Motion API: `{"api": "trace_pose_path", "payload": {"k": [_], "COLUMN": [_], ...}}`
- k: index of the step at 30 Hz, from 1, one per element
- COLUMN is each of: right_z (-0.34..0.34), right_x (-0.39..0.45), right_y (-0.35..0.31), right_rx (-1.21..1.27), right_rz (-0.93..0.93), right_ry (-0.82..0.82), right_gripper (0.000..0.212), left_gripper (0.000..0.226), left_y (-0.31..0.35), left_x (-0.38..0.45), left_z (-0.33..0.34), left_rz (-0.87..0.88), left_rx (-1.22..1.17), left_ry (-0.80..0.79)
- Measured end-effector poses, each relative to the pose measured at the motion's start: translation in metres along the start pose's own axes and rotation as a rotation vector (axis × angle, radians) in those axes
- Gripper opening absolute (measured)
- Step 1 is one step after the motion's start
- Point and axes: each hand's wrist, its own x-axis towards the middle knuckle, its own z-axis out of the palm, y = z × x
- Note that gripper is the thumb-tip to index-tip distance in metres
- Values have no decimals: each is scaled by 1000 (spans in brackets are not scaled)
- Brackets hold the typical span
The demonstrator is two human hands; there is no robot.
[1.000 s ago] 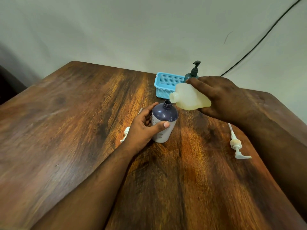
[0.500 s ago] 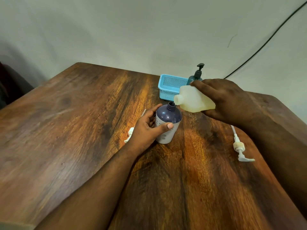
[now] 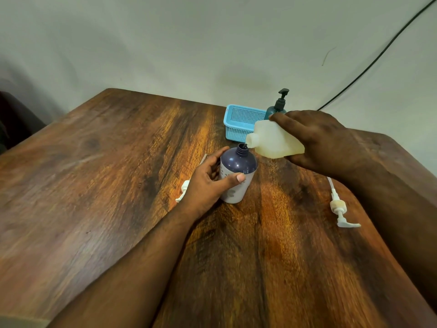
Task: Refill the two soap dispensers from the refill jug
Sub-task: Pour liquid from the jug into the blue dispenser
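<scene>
A purple soap dispenser bottle (image 3: 237, 171) stands upright mid-table with its neck uncapped. My left hand (image 3: 208, 183) wraps around its side. My right hand (image 3: 316, 143) holds a pale translucent refill jug (image 3: 274, 142) tipped sideways, its spout touching the rim of the bottle's neck. Behind the jug stands a teal dispenser (image 3: 277, 106) with its dark pump on, partly hidden by my right hand. One white pump head (image 3: 339, 207) lies on the table at the right. Another white pump (image 3: 183, 191) lies left of the purple bottle, mostly hidden by my left hand.
A light blue mesh basket (image 3: 241, 121) sits at the table's far edge beside the teal dispenser. The wooden table (image 3: 106, 174) ends at a pale wall, where a black cable (image 3: 378, 58) runs up to the right.
The jug's spout has dropped and moved in until it meets the purple bottle's neck. My left hand keeps its grip on the bottle.
</scene>
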Motion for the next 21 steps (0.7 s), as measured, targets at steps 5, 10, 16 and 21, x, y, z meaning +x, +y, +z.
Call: {"api": "trace_pose_path", "payload": {"k": [5, 10, 16, 21], "right_z": [0, -1, -4, -3], "right_x": [1, 1, 2, 2], "right_y": [3, 1, 1, 1], "right_rx": [-18, -25, -38, -33], "right_rz": [-9, -7, -13, -6], "right_ry": [-12, 4, -8, -18], "right_gripper": [87, 88, 88, 88], "left_gripper": [82, 83, 84, 83], "left_y": [-2, 0, 0, 0], "left_x": [1, 0, 0, 0], "left_z": [-1, 0, 0, -1], "left_rz": [0, 5, 6, 8], "left_rx": [13, 17, 24, 30], "left_ry": [12, 8, 10, 4]}}
